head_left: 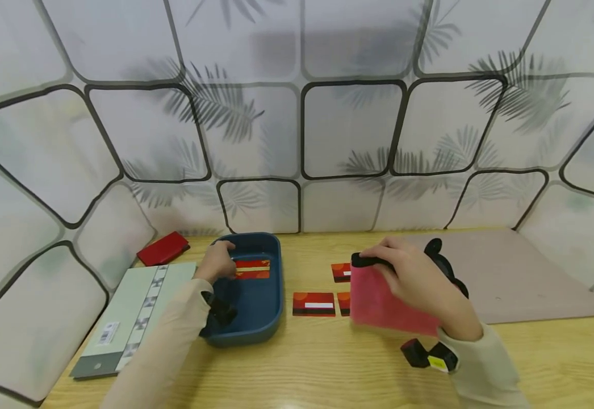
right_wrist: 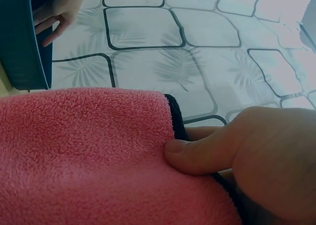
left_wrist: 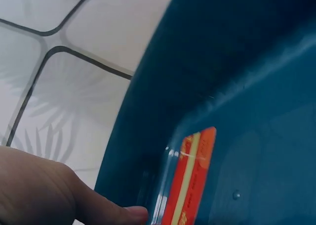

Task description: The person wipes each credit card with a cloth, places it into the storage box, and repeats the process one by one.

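Cloth (head_left: pixel 377 304), pink, was pinched by the right hand (head_left: pixel 413 278), right of the blue tray (head_left: pixel 253 304); inside the tray, the left hand (head_left: pixel 216 263) was near a red card (head_left: pixel 254 274), its grip impossible to tell.

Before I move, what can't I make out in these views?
Head: parts of two red magnetic-stripe cards, hidden by the pink towel.
Head: print on the barcode label, too small to read.
Left wrist: the gold-striped red card and left hand, cut off by the bottom edge.
Right wrist: most right hand fingers, hidden behind hand and towel.
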`<state>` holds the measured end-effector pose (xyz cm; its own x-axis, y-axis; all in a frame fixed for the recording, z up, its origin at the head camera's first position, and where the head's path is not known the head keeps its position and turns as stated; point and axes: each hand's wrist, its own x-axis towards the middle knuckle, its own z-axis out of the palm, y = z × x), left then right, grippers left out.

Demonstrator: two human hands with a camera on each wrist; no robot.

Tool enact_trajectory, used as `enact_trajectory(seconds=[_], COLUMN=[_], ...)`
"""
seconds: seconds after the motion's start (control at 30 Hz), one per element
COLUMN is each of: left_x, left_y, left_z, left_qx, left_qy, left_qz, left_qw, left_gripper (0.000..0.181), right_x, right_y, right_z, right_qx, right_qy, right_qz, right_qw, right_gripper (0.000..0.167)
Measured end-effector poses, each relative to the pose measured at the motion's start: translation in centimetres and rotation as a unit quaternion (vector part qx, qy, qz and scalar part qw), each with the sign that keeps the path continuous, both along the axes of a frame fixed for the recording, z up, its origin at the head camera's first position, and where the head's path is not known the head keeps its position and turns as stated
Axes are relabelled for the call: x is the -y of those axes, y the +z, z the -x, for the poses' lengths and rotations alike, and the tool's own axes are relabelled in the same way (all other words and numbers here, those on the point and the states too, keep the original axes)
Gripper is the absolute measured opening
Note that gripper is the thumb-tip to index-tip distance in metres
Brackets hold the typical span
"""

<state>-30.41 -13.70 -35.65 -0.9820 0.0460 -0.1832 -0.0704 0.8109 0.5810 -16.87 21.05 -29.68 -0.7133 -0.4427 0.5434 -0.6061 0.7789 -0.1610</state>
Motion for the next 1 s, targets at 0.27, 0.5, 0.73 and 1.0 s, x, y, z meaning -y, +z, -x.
enact_trajectory(seconds=[0.27,0.5,0.73,1.0], left_x=[0.1,-2.5,-8.2,-14.5], left_y=[1.1,2.7,3.3,3.7], left_z=[-1.1,-2.0,-2.3,-2.2], left_qx=[-0.022,-0.025,-0.015,-0.015], left_qy=[0.002,-0.039,-0.105,-0.071], left_qz=[-0.085,-0.164,-0.204,-0.318], left_qw=[0.9962,0.9854,0.9733,0.9454], left_gripper=[0.066,0.057,0.054,0.042], right_x=[-0.4,-1.3,-2.7,-3.9], right_y=[0.2,0.7,1.4,2.0], right_z=[-0.1,-0.2,-0.6,-1.1], right_qx=[-0.011,-0.016,-0.028,-0.031], right_qy=[0.010,0.009,-0.008,-0.028], right_qz=[0.007,0.012,0.021,0.026], right_qw=[0.9999,0.9998,0.9993,0.9988], right_gripper=[0.024,0.026,0.030,0.032])
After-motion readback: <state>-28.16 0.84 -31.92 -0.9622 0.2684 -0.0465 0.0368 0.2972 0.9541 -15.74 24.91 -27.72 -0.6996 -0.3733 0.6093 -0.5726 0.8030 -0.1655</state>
